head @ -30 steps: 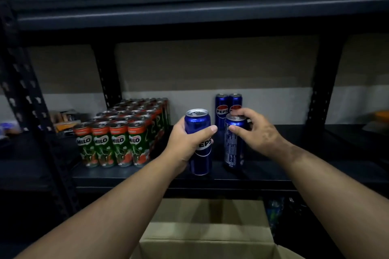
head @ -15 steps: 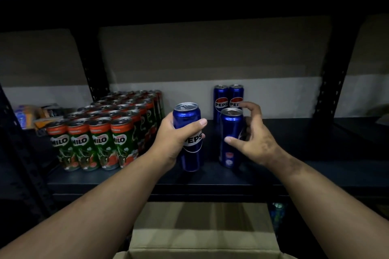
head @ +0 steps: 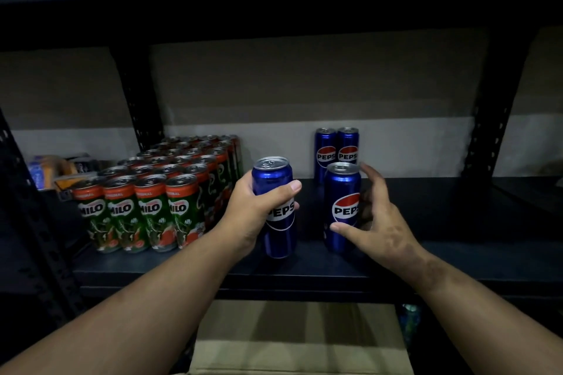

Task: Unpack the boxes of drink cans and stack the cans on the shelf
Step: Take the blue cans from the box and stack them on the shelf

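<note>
Two blue Pepsi cans stand at the front of the dark shelf [head: 457, 256], one in or beside each hand. The left hand [head: 253, 216] grips the left Pepsi can [head: 275, 207] around its upper half, thumb across the front and fingers curled behind; the can is upright, its base at or just above the shelf surface, and contact there cannot be told. At about 3 o'clock from it, a little apart, the right Pepsi can [head: 342, 207] stands upright on the shelf. The right hand [head: 377, 222] is cupped around that can's right side with fingers spread: the thumb tip touches the can low on its front, the upper fingers reach past its rim, and whether they press the can cannot be told. At 12 o'clock from the right can, against the back wall, two more Pepsi cans [head: 336, 151] stand side by side, touching. At 9 o'clock from the left hand sits a tight block of green Milo cans [head: 152, 210], several rows deep, its nearest can just beside the left wrist. At 6 o'clock, below the shelf edge, is a cardboard box [head: 298, 341].
</note>
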